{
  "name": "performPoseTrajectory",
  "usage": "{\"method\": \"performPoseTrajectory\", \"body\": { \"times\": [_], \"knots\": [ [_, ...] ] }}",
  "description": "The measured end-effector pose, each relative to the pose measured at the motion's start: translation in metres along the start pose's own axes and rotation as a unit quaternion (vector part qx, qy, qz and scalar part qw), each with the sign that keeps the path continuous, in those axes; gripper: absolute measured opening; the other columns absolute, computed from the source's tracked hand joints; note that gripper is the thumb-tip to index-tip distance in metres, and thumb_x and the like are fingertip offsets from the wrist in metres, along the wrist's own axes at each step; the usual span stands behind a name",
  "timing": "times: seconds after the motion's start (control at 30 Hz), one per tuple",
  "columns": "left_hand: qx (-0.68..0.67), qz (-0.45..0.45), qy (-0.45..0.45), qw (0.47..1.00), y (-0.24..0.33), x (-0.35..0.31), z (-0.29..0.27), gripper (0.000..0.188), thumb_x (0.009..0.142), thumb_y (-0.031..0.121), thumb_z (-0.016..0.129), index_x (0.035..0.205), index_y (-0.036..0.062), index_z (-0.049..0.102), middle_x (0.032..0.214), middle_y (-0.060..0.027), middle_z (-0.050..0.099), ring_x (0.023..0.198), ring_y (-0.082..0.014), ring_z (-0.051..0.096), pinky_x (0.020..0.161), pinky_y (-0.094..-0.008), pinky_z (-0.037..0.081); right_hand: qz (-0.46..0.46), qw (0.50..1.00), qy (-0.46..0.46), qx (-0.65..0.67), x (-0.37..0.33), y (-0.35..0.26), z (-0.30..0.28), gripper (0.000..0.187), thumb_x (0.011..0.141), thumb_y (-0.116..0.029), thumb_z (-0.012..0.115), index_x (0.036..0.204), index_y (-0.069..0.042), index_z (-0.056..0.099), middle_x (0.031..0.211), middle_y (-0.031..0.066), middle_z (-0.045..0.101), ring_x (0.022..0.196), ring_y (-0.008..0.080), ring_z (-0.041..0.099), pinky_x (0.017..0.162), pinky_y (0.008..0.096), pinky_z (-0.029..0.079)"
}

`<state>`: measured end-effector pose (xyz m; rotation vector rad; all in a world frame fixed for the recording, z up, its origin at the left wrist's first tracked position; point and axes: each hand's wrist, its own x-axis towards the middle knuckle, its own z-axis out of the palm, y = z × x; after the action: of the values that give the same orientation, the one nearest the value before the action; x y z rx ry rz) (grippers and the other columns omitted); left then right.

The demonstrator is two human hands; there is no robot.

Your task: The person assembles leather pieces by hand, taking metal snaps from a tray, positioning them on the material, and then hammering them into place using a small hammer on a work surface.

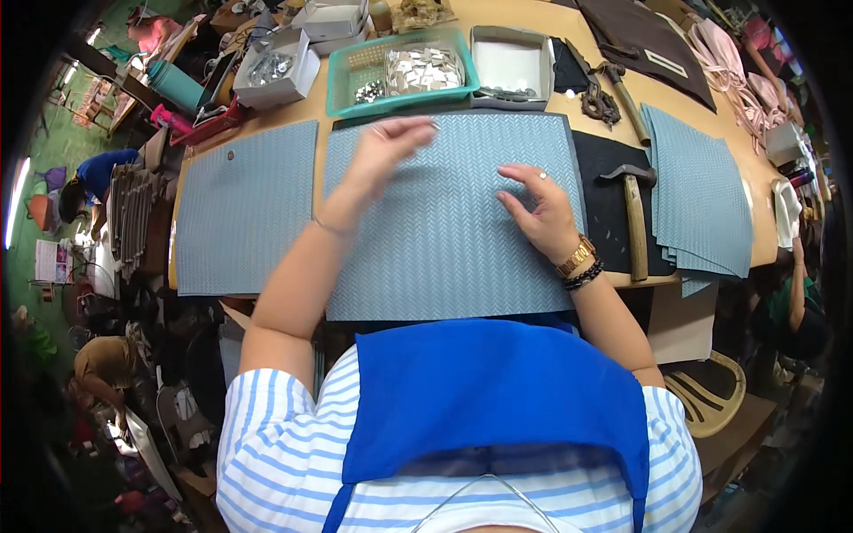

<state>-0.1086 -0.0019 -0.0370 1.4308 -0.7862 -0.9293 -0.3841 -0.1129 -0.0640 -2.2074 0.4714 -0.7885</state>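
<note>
A light blue sheet with a woven herringbone texture (444, 258) lies in front of me on a dark mat. Over its far part, my left hand (386, 155) is raised, thumb and fingers pinched together and slightly blurred. A small shiny bit shows at its fingertips, too small to name. My right hand (540, 213) hovers above the sheet's right side, thumb and fingers apart, holding nothing. Just beyond the sheet sits a green plastic basket (333, 84) with small pale square pieces (425, 69) and small shiny metal parts (369, 91).
A hammer (636, 222) lies on a black board (604, 204) at right, with another hammer (629, 102) farther back. Textured blue sheets lie at left (249, 213) and stacked at right (702, 195). White boxes (306, 75) (511, 44) flank the basket. Other people work nearby.
</note>
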Motion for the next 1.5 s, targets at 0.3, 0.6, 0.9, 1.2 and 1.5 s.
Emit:
{"method": "performPoseTrajectory", "body": {
  "times": [0.3,0.6,0.9,1.2,1.5],
  "knots": [
    [-0.238,-0.185,-0.033,0.953,-0.014,-0.08,0.063,0.023,0.099,0.02,0.074,0.119,0.0109,0.075,0.102,0.002,0.074,0.093,-0.0084,0.067,0.082,-0.0275,0.058,-0.048,0.979,0.061,0.187,0.01,-0.04,0.03,0.034,0.085,0.006,0.078,0.117,-0.004,0.075,0.116,0.014,0.072,0.101,0.0213,0.073,0.089,0.0316,0.061],
    [-0.166,-0.153,-0.023,0.974,-0.028,-0.04,0.045,0.024,0.098,0.029,0.075,0.112,0.0097,0.076,0.091,0.0044,0.07,0.074,-0.0046,0.062,0.068,-0.0203,0.054,-0.063,0.981,0.074,0.165,0.039,-0.022,0.04,0.024,0.086,-0.001,0.081,0.11,-0.004,0.078,0.105,0.0103,0.076,0.095,0.0176,0.075,0.082,0.0298,0.063],
    [0.522,0.249,0.069,0.813,-0.025,0.039,0.006,0.036,0.098,0.032,0.068,0.127,0.0115,0.071,0.124,-0.0143,0.069,0.118,-0.0339,0.063,0.1,-0.0475,0.05,0.068,0.988,0.076,0.119,0.102,0.027,0.066,0.023,0.087,-0.018,0.083,0.104,-0.005,0.076,0.098,0.0092,0.078,0.083,0.0182,0.075,0.075,0.0316,0.06],
    [0.368,0.101,-0.025,0.924,-0.019,0.07,-0.007,0.027,0.095,0.025,0.075,0.109,0.0029,0.075,0.096,-0.0081,0.076,0.086,-0.017,0.068,0.08,-0.0325,0.054,0.033,0.999,0.036,-0.016,0.103,0.028,0.072,0.021,0.084,-0.02,0.083,0.1,-0.008,0.077,0.09,0.012,0.076,0.08,0.0258,0.073,0.074,0.0364,0.058],
    [0.321,0.027,-0.044,0.946,-0.015,0.074,-0.009,0.026,0.096,0.023,0.074,0.11,0.0013,0.075,0.094,-0.0051,0.074,0.084,-0.0105,0.064,0.075,-0.029,0.052,-0.089,0.991,0.045,-0.086,0.107,0.028,0.076,0.015,0.087,-0.019,0.079,0.098,-0.01,0.076,0.094,0.0102,0.075,0.092,0.0298,0.071,0.085,0.0409,0.057]
  ]
}}
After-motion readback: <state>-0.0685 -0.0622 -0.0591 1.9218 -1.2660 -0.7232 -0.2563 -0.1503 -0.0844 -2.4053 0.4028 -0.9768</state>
